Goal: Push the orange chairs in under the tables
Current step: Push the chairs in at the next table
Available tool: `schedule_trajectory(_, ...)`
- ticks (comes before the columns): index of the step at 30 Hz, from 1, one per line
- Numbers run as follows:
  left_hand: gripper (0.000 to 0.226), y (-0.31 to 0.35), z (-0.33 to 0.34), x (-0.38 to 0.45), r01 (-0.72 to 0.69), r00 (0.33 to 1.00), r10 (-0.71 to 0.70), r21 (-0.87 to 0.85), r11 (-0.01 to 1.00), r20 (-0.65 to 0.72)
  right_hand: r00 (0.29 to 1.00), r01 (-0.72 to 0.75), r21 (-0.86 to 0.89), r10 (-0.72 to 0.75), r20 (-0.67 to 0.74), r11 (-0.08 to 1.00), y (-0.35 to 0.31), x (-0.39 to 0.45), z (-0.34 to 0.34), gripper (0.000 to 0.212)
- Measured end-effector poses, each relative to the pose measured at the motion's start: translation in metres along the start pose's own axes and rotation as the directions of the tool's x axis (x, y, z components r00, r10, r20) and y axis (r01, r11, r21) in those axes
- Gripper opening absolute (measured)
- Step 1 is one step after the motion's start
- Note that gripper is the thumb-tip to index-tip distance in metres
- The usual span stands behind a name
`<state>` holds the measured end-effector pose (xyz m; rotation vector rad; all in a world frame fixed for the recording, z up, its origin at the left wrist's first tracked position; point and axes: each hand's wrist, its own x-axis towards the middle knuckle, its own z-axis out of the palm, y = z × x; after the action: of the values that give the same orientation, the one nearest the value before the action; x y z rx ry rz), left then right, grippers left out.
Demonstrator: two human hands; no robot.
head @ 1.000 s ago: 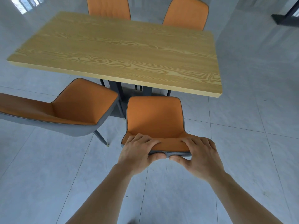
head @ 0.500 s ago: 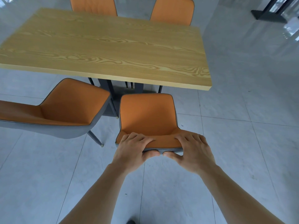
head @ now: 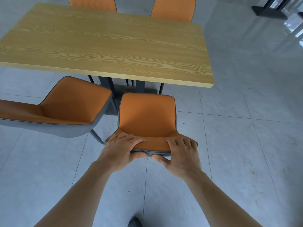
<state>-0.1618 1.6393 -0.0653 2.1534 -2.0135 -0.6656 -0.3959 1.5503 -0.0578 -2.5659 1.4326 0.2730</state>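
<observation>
An orange chair with a grey shell stands in front of me, facing the wooden table. Its seat front lies just short of the table's near edge. My left hand and my right hand both grip the top of its backrest, fingers over the orange side, thumbs on the grey back. A second orange chair stands to the left, turned at an angle and away from the table. Two more orange chairs sit at the table's far side.
Dark metal table legs stand under the tabletop ahead of the held chair. Grey tiled floor spreads to the right. A dark base of other furniture sits at the far right. My shoe tip shows at the bottom.
The held chair has slid a little toward the table with both hands still on its backrest, and I have stepped after it. The left chair has not moved.
</observation>
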Motion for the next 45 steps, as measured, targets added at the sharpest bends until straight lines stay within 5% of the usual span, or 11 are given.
schedule_trajectory(17, 0.076, 0.008, -0.013, -0.001, 0.028, 0.996, -0.026, -0.015, 1.000, 0.080, 1.000, 0.019, 0.004, -0.019, -0.021, 1.000, 0.000, 0.000, -0.003, 0.098)
schedule_trajectory(33, 0.075, 0.012, -0.032, -0.016, 0.132, 0.989, -0.123, -0.124, 0.984, 0.079, 0.991, 0.024, 0.063, -0.032, 0.127, 0.998, -0.005, -0.002, -0.024, 0.102)
schedule_trajectory(40, 0.076, -0.093, -0.088, -0.038, 0.114, 0.991, -0.119, -0.103, 0.988, -0.053, 0.987, 0.024, 0.096, -0.039, 0.156, 0.995, -0.093, 0.036, -0.059, 0.122)
schedule_trajectory(45, 0.076, -0.227, -0.140, -0.069, 0.084, 0.982, -0.089, -0.037, 0.996, -0.166, 0.991, 0.031, 0.106, -0.045, 0.126, 0.994, -0.232, 0.074, -0.061, 0.105)
